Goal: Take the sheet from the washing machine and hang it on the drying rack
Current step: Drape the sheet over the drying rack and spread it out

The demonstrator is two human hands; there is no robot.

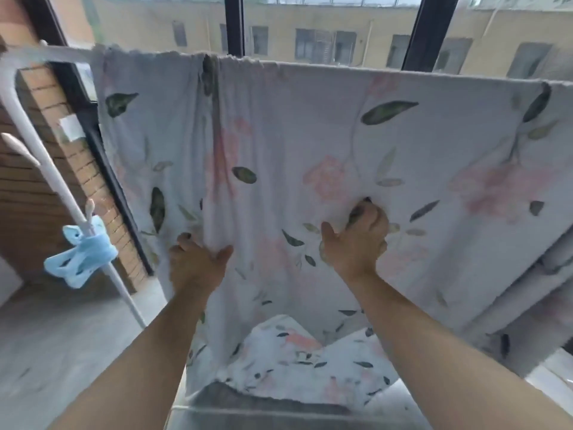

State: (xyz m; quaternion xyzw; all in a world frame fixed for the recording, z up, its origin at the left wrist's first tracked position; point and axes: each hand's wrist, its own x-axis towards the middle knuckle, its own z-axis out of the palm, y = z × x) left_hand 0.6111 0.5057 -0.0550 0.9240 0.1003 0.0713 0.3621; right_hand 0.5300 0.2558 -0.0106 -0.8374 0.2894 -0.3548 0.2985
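Note:
A white sheet (310, 125) printed with pink flowers and dark leaves hangs over the top bar of the white drying rack (37, 54) and drapes down in front of me. My left hand (195, 259) grips a vertical fold of the sheet near its lower middle. My right hand (359, 240) holds a bunch of the fabric a little higher and to the right, fingers curled into it. The sheet's lower end (297, 361) lies crumpled below my arms. The bar under the sheet is hidden.
The rack's slanted white leg (59, 187) runs down at the left with a light blue clip (80, 256) on it. A brick wall (34, 193) stands behind it. Large windows (325, 29) with dark frames are right behind the sheet. Grey floor (62, 342) lies at the lower left.

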